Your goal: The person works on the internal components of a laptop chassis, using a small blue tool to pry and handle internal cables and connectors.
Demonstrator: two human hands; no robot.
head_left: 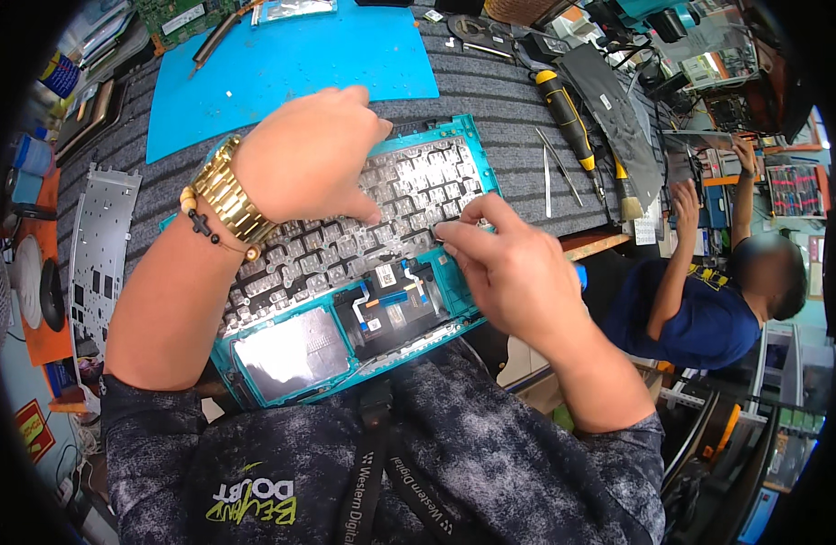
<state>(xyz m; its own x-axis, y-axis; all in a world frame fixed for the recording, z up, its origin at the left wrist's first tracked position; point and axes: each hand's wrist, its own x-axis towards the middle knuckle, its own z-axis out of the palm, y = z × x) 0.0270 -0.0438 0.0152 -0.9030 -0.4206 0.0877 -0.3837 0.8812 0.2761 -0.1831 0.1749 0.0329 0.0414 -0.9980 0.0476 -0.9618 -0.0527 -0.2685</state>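
Smooth teal case (478, 156), glinting gridded keyboard (429, 177), left hand (307, 156) spread wide over it, right hand (519, 272) narrowed near its edge (grip, can't tell), ribbed mat (495, 107)

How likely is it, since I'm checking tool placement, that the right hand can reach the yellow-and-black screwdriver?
Likely yes: the right hand must leave the keyboard, but the screwdriver lies uncovered, with only slim tools between.
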